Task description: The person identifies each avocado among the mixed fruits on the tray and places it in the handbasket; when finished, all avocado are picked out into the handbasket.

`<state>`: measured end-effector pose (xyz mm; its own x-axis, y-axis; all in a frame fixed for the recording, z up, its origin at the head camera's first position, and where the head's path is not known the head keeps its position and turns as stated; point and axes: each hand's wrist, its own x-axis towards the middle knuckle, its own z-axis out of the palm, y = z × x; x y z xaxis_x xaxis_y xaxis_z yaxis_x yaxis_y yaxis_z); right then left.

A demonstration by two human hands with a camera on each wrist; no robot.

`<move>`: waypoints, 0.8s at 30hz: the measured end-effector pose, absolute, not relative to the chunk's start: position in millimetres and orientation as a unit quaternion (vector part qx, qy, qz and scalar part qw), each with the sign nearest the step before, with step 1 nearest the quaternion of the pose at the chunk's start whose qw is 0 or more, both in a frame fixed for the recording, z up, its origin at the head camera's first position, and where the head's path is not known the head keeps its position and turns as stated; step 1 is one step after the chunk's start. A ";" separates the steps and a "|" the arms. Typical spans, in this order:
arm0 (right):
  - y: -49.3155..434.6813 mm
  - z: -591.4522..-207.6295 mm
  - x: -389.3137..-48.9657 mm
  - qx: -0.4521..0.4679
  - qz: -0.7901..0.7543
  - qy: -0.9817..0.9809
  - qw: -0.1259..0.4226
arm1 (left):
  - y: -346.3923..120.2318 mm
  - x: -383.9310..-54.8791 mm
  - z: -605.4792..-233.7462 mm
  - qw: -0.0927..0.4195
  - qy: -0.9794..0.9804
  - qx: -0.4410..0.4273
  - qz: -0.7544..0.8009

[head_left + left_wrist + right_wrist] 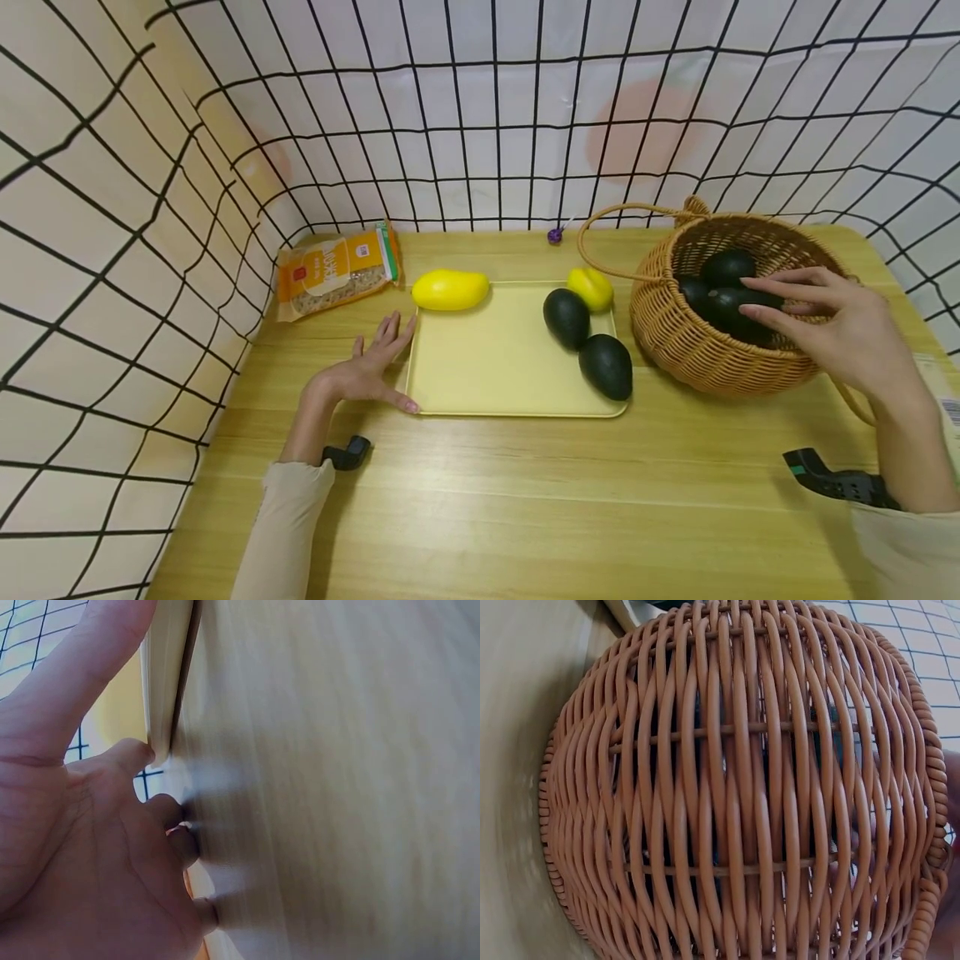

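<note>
My right hand [855,325] reaches over the rim of a wicker basket [693,354], pinching a dark avocado [726,310] between thumb and fingers. More dark avocados [729,267] lie around it inside. In the right wrist view the basket's woven side [735,787] fills the picture and hides most of that hand. My left hand [363,371] is spread on the table at the left edge of a pale yellow tray [495,367], thumb at its near corner. On the tray are a yellow mango [450,290], a rounder yellow fruit [590,289] and two avocados [566,318].
An orange packet of grain-like food [341,271] lies behind my left hand. A small purple wrapped candy [555,237] sits at the back. Black wire mesh [480,129] encloses the table. The basket's thin handle [611,212] leans toward the tray.
</note>
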<state>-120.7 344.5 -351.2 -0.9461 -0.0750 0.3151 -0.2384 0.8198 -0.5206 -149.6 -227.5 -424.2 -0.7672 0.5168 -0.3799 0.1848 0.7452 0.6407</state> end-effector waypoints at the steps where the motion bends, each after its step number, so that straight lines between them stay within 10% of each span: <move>1: 344.6 -350.8 -120.6 0.079 0.291 -0.943 0.137 | -227.5 -149.6 -424.3 0.279 0.892 0.197 0.297; 24: 287.0 -346.0 -116.4 0.250 0.340 -0.891 0.167 | -226.7 -149.9 -424.8 0.276 0.892 0.200 0.295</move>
